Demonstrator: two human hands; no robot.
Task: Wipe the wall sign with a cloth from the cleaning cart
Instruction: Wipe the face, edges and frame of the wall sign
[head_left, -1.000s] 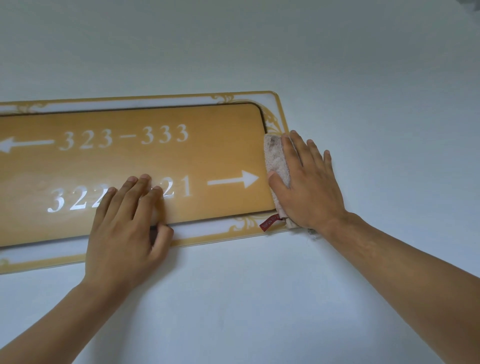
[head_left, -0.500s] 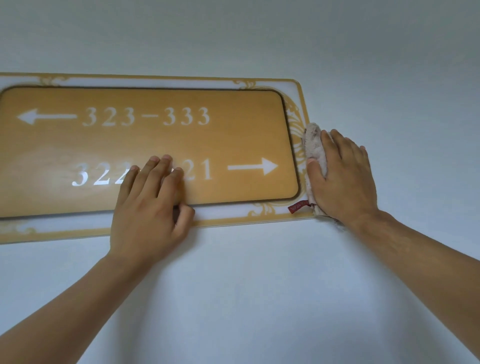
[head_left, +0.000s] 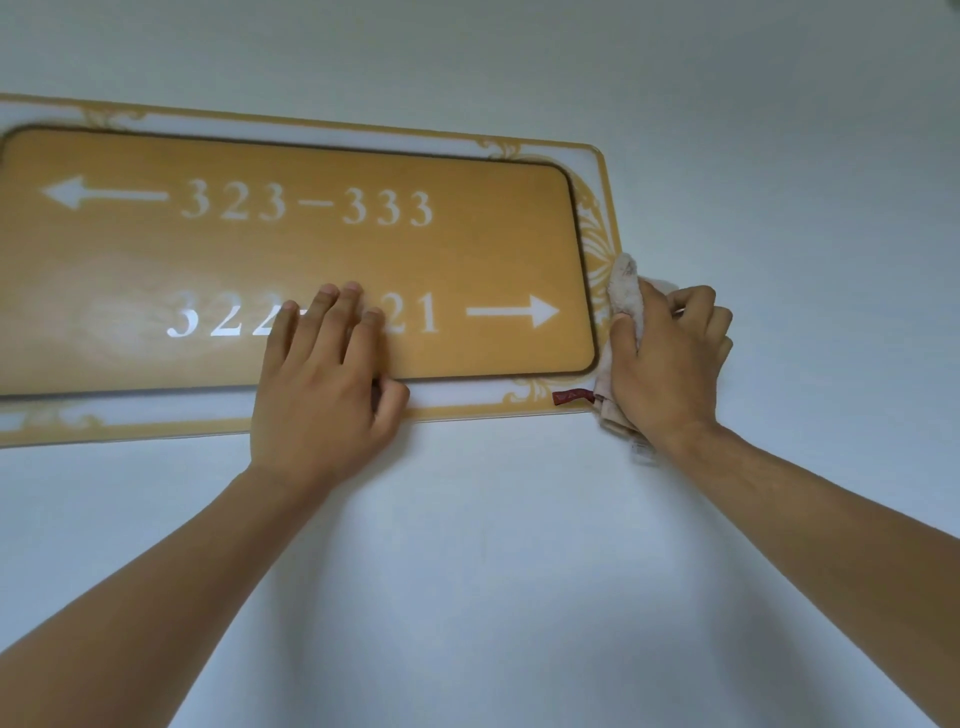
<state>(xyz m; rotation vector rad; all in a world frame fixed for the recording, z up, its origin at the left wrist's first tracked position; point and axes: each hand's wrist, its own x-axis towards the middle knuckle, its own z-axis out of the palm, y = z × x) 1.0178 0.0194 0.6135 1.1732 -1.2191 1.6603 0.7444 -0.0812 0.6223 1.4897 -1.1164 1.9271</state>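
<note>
A wide golden wall sign (head_left: 311, 249) with white room numbers, two arrows and a white ornamented border hangs on the wall. My left hand (head_left: 322, 384) lies flat on its lower middle, fingers spread over the lower row of numbers. My right hand (head_left: 670, 358) grips a pale pink cloth (head_left: 626, 286) at the sign's right edge, fingers curled around it. The cloth's dark red tag (head_left: 571, 397) sticks out over the sign's lower right corner. Most of the cloth is hidden under my hand.
A plain white wall (head_left: 519, 571) surrounds the sign on all sides. The sign's left end runs out of the picture. No cart is in view.
My right hand slid the cloth rightward from the golden panel's edge to the sign's outer border and curled its fingers around it. My left hand stayed pressed on the sign.
</note>
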